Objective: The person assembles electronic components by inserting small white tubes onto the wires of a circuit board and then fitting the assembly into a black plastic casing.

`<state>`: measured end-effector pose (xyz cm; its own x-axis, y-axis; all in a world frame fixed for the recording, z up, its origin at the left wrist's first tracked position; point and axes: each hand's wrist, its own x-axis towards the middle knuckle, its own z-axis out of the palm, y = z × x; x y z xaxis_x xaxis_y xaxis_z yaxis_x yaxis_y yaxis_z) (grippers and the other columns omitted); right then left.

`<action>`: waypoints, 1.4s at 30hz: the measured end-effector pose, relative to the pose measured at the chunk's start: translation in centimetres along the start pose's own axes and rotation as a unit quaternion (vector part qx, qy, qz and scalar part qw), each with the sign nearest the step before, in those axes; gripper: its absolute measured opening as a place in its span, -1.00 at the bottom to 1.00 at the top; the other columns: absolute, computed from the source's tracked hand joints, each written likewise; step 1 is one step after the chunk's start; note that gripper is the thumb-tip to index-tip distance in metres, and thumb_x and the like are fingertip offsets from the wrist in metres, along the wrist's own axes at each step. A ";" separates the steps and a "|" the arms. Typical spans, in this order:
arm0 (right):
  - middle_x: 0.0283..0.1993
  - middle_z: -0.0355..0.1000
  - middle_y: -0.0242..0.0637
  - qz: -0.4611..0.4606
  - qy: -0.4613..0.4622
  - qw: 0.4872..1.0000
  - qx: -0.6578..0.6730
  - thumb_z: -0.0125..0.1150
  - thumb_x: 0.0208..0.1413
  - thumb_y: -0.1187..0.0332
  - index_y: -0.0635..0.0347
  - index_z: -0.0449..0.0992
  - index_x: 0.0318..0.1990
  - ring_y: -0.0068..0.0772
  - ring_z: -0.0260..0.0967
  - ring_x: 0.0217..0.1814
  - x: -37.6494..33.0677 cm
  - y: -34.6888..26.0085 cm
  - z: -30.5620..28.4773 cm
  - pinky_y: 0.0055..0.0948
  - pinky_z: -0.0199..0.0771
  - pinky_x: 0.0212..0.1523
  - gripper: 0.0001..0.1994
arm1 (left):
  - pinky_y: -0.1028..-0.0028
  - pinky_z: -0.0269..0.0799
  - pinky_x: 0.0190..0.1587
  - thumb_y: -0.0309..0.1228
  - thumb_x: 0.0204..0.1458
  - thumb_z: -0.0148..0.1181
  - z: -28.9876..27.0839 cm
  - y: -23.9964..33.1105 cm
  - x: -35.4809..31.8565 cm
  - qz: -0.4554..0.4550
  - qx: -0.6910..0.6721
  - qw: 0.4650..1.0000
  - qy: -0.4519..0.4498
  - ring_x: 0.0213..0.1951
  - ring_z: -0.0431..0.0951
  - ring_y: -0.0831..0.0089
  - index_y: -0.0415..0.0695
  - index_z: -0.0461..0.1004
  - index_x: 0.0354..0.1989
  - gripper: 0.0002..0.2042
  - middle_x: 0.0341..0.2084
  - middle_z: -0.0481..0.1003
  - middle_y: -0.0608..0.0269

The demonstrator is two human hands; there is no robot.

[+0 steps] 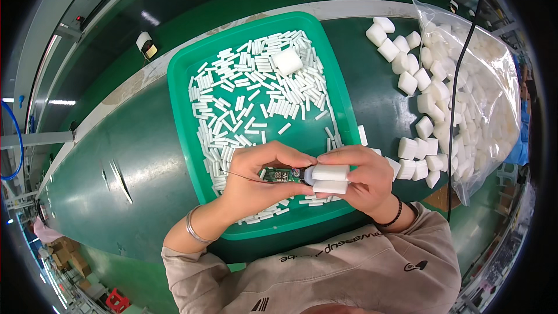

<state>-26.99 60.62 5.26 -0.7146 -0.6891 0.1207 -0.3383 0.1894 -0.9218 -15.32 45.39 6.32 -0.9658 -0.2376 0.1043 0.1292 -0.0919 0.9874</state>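
My left hand (247, 183) is closed around a small green circuit board (278, 175), with a thin dark wire trailing off to its left. At the board's right end is a dark, rounded part. Against that end sits a white foam piece (330, 172) with a slit or gap along it, gripped by my right hand (375, 181). Whether it is one split piece or two cannot be made out. Both hands meet above the near edge of a green tray (179, 110). Many short white sticks (221, 122) lie in the tray, with one thick white foam cylinder (287, 61) on top of them.
At right, white foam cylinders (408, 83) spill from a clear plastic bag (494, 75) onto the dark green table (139, 139). A black cable (461, 70) hangs before the bag. Beyond the tray, small white-and-black devices (147, 45) sit on a green strip.
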 end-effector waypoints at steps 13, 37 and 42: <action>-0.10 0.30 -0.13 0.015 0.030 0.998 -0.051 0.12 -0.09 0.42 0.25 0.33 -0.09 -0.24 0.21 -0.04 0.0 -0.3 -0.8 -0.37 0.18 -0.05 -0.66 | 0.63 0.43 -0.35 -0.64 -0.29 0.29 -0.1 0.4 0.0 -0.203 -0.191 0.960 0.022 -0.38 0.45 0.60 -0.24 0.38 -0.27 -0.66 -0.35 0.43 0.27; 0.00 0.22 -0.06 -0.067 0.003 0.997 -0.040 0.04 -0.02 0.34 0.24 0.27 -0.01 -0.11 0.08 0.09 0.7 0.4 0.1 -0.28 0.00 0.07 -0.61 | 0.65 0.33 -0.54 -0.53 -0.17 0.22 -9.1 1.3 3.1 -0.014 -0.016 0.960 0.278 -0.47 0.45 0.58 -0.18 0.36 -0.22 -0.71 -0.51 0.44 0.29; 0.02 0.20 -0.04 -0.109 0.005 0.993 -0.034 0.03 -0.01 0.32 0.23 0.25 0.01 -0.09 0.05 0.11 1.2 -0.4 -0.2 -0.26 -0.03 0.09 -0.60 | 0.63 0.28 -0.64 -0.43 -0.14 0.23 -27.9 0.8 0.8 -0.005 0.063 0.817 0.573 -0.57 0.43 0.57 -0.16 0.35 -0.20 -0.70 -0.54 0.43 0.27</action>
<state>-27.84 59.91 5.88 -0.6258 -0.7119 0.3186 -0.5265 0.0842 -0.8460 -9.75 18.15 3.88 -0.1132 -0.9935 -0.0127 0.0280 -0.0160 0.9995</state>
